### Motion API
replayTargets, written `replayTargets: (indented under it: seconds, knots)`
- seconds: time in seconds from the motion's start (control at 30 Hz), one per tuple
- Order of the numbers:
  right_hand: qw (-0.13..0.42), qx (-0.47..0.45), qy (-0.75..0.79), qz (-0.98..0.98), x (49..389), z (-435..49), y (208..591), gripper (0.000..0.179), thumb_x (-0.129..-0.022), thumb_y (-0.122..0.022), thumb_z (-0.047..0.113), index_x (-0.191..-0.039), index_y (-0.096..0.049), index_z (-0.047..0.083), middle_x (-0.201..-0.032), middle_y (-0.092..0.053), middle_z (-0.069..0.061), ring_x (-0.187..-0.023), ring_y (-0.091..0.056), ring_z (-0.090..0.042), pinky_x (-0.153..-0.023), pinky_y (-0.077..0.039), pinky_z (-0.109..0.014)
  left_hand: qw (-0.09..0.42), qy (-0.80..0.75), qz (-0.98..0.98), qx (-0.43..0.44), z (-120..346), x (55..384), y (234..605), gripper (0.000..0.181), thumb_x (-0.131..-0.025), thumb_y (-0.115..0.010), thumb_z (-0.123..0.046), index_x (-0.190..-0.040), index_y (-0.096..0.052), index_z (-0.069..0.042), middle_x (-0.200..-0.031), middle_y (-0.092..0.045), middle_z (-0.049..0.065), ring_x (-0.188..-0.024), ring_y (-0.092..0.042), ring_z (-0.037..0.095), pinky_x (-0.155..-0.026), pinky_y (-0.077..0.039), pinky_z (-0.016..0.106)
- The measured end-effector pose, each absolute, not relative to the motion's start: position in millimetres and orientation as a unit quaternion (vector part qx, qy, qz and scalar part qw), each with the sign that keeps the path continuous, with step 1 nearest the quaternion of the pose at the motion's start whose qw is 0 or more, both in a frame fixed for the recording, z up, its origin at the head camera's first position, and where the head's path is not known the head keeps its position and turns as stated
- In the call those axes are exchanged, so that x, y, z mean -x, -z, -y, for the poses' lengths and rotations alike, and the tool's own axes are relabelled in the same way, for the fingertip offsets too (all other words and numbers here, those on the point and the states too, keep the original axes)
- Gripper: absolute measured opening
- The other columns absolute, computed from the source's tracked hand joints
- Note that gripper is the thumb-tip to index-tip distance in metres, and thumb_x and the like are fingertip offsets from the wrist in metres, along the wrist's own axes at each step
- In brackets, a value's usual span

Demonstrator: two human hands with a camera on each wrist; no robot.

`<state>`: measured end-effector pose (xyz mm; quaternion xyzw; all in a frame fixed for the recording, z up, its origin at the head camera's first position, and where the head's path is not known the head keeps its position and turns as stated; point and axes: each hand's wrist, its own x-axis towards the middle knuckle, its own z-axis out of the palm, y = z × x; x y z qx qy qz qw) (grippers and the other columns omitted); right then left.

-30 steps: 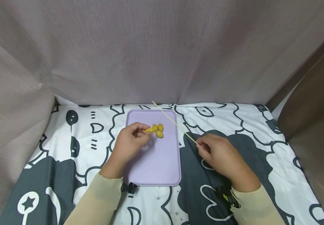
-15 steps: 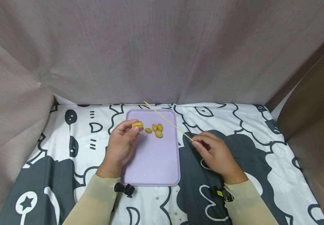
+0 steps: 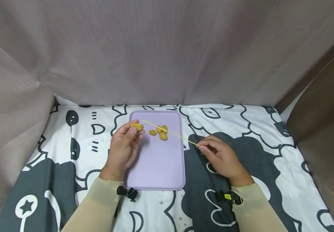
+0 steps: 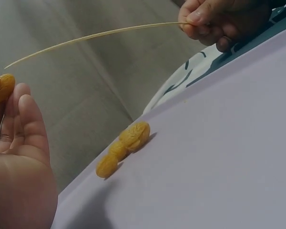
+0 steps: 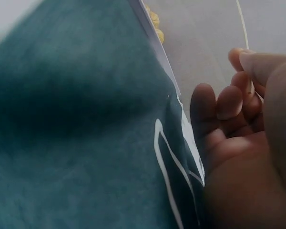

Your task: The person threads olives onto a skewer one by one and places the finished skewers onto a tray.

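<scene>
My left hand [image 3: 122,149] pinches a yellow, wrinkled dried fruit [image 3: 137,126] above the left side of the lilac tray [image 3: 156,167]. A thin bamboo skewer [image 3: 184,139] is pinched near its end by my right hand [image 3: 220,159], over the cloth to the tray's right. It slants across the tray, its free tip close to the held fruit. In the left wrist view the skewer [image 4: 119,31] bows slightly, and its point stands just above the fruit [image 4: 5,89]. Several more dried fruits [image 3: 163,136] lie on the tray's upper half, one a little apart from the rest.
A black, white and grey patterned cloth [image 3: 94,167] covers the table beneath the tray. Grey-brown fabric [image 3: 167,54] hangs behind and at both sides. Each wrist wears a dark camera mount, such as the left one [image 3: 127,192].
My left hand has lifted a fruit off the tray and drawn it left, turning palm inward. The skewer has moved left and its tip has dropped toward that fruit.
</scene>
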<state>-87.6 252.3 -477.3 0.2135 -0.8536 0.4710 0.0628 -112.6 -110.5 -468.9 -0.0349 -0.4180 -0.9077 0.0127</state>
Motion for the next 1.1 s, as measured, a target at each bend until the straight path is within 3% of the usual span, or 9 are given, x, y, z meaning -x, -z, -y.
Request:
replayTargets:
  seconds: [0.2, 0.43, 0.67, 0.77, 0.9, 1.1]
  knots:
    - [0.038, -0.230, -0.488, 0.841, 88.7, -255.3, 483.0, 0.016, -0.108, -0.074, 0.006, -0.116, -0.082, 0.017, -0.106, -0.073, -0.011, -0.087, -0.063, -0.008, -0.074, -0.054, -0.019, 0.017, 0.903, 0.427, 0.031, 109.5, 113.8, 471.9, 0.024, -0.111, -0.072, -0.014, -0.135, -0.076, -0.010, -0.112, -0.079, 0.001, -0.099, -0.080, 0.011, -0.090, -0.068, 0.019]
    - [0.017, -0.236, -0.494, 0.837, 90.5, -258.6, 486.5, 0.015, -0.109, -0.072, 0.005, -0.117, -0.082, 0.013, -0.105, -0.072, -0.004, -0.087, -0.063, -0.010, -0.074, -0.055, -0.021, 0.033, 0.896, 0.443, 0.027, 110.3, 114.6, 470.9, 0.037, -0.112, -0.072, -0.015, -0.146, -0.068, -0.001, -0.115, -0.078, 0.001, -0.101, -0.078, 0.011, -0.091, -0.067, 0.019]
    - [0.015, -0.244, -0.501, 0.830, 92.1, -258.9, 488.1, 0.020, -0.107, -0.073, -0.001, -0.118, -0.083, 0.013, -0.103, -0.072, 0.003, -0.084, -0.064, -0.010, -0.071, -0.055, -0.021, 0.045, 0.904, 0.423, 0.037, 110.8, 116.4, 473.6, 0.026, -0.110, -0.071, -0.006, -0.136, -0.074, -0.009, -0.113, -0.079, 0.002, -0.098, -0.078, 0.011, -0.089, -0.067, 0.019]
    - [0.018, -0.252, -0.502, 0.827, 91.2, -257.6, 486.0, 0.022, -0.106, -0.073, -0.002, -0.119, -0.083, 0.012, -0.102, -0.073, -0.001, -0.082, -0.063, -0.010, -0.070, -0.055, -0.021, 0.058, 0.910, 0.409, 0.042, 110.6, 117.9, 474.5, 0.020, -0.109, -0.072, -0.002, -0.126, -0.075, -0.011, -0.111, -0.080, 0.003, -0.095, -0.078, 0.012, -0.086, -0.067, 0.019]
    - [0.021, -0.250, -0.499, 0.830, 89.4, -255.3, 480.7, 0.021, -0.107, -0.073, 0.000, -0.120, -0.083, 0.012, -0.102, -0.075, -0.001, -0.079, -0.062, -0.010, -0.068, -0.054, -0.022, 0.072, 0.914, 0.398, 0.041, 110.2, 119.0, 474.6, 0.014, -0.108, -0.072, -0.001, -0.118, -0.077, -0.010, -0.108, -0.080, 0.004, -0.093, -0.078, 0.012, -0.084, -0.067, 0.019]
    - [0.039, -0.233, -0.485, 0.842, 87.2, -251.5, 474.0, 0.020, -0.104, -0.077, 0.000, -0.117, -0.085, 0.012, -0.095, -0.076, 0.005, -0.071, -0.060, -0.008, -0.064, -0.052, -0.021, 0.084, 0.919, 0.383, 0.037, 110.5, 119.7, 474.4, 0.011, -0.107, -0.074, -0.002, -0.117, -0.077, -0.006, -0.106, -0.080, 0.006, -0.089, -0.078, 0.012, -0.080, -0.067, 0.019]
